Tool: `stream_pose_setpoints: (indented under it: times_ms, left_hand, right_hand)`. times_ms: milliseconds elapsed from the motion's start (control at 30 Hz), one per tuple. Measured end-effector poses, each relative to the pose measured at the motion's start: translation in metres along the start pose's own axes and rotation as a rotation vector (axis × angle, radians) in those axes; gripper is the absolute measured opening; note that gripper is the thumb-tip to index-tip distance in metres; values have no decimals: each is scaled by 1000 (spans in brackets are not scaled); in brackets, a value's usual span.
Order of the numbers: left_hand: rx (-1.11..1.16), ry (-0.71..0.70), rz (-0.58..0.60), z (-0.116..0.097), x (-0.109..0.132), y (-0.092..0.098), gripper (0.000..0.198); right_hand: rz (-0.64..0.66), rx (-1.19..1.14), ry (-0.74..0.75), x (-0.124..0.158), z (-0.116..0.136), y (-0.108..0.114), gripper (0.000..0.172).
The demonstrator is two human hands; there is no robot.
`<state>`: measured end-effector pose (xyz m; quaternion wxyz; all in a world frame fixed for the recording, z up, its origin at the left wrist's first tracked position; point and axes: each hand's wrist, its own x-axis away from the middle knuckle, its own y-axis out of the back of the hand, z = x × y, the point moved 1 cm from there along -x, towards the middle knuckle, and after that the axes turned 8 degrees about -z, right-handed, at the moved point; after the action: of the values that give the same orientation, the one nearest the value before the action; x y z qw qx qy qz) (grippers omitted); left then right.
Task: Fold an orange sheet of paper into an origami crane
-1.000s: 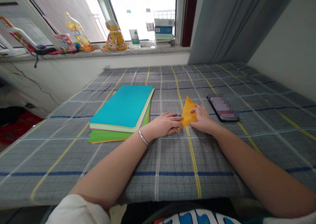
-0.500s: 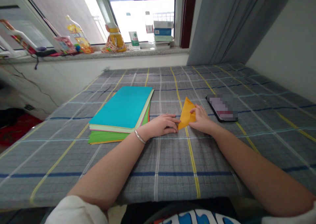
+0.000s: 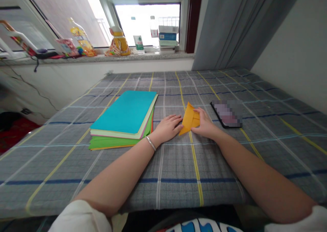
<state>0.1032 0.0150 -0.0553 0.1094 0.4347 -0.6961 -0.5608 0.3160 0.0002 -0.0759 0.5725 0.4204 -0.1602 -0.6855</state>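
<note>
Head camera view of a grey plaid cloth (image 3: 176, 191), seen from its near edge, with the scene taken from left to right. A red mat (image 3: 15, 135) is seen on the floor at far left, below a stone window sill (image 3: 76, 59). Along the sill, at upper left of the frame, a plastic bottle with a yellow label (image 3: 81, 41) and a yellow packet (image 3: 119, 43) are lined up, with a pile of books and boxes (image 3: 167, 37) standing further right. Left of centre, a stack of coloured paper (image 3: 122, 118) is laid on the cloth, a turquoise sheet on top and a green sheet showing at the bottom. Just right of the stack, the left hand (image 3: 167, 129), a silver bangle (image 3: 150, 143) around its wrist, is held palm down and open, with nothing gripped, its fingertips just beside a folded orange paper (image 3: 189, 118). That pointed paper is placed flat on the cloth between the hands, right of centre. The right hand (image 3: 204, 123) is laid against its right side, fingers bent over it; whether it is pinched cannot be told. A phone with a pixelated screen (image 3: 227, 113) is lying near the right hand, and a grey curtain (image 3: 230, 27) is hanging at upper right.
</note>
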Motion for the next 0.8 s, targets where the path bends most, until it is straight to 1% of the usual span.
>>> stream_pose_setpoints:
  times_ms: [33,100,167,200,267,333,400,433,500,600,700,800]
  left_hand:
    - [-6,22,8,-3,-1,-1,46]
    - [22,114,-1,-9,-2,-4,48]
    - [122,221,-42,-15,-3,-6,51]
    - [219,283,-59,-19,-4,-7,48]
    - [538,444,-115,-24,-7,-11,42]
    - [832,622,-162,-27,-11,-13,43]
    - [953,734,-185,-29,-15,-12,47]
    - [969,767,-189,-28,-17,-11,44]
    - [955,792,-166,-25,-20,-7,35]
    - [799,775,-219,-16,-19,-2,14]
    - [712,701,-259,-6,-16,-4,6]
    - [751,639,-291,-2,-14,-7,7]
  right_hand:
    - [-4,-10,11,-1,1,-1,82]
    - [-14,-47,23,-2,2,-2,82]
    - [-23,-130,0,-4,2,-4,82]
    - [-29,-190,-30,-5,2,-4,82]
    - [-41,-330,-118,-8,2,-6,79]
    - [-44,-466,-228,-13,4,-7,77]
    - [-43,-565,-326,-20,6,-8,74]
    - [-47,-591,-365,-24,8,-8,71]
    - [-58,-605,-385,-30,11,-8,65]
    - [-65,-490,-352,-30,15,-9,60]
    - [-85,-290,-248,-21,21,-13,60]
    - [-94,-168,-97,-12,29,-18,64]
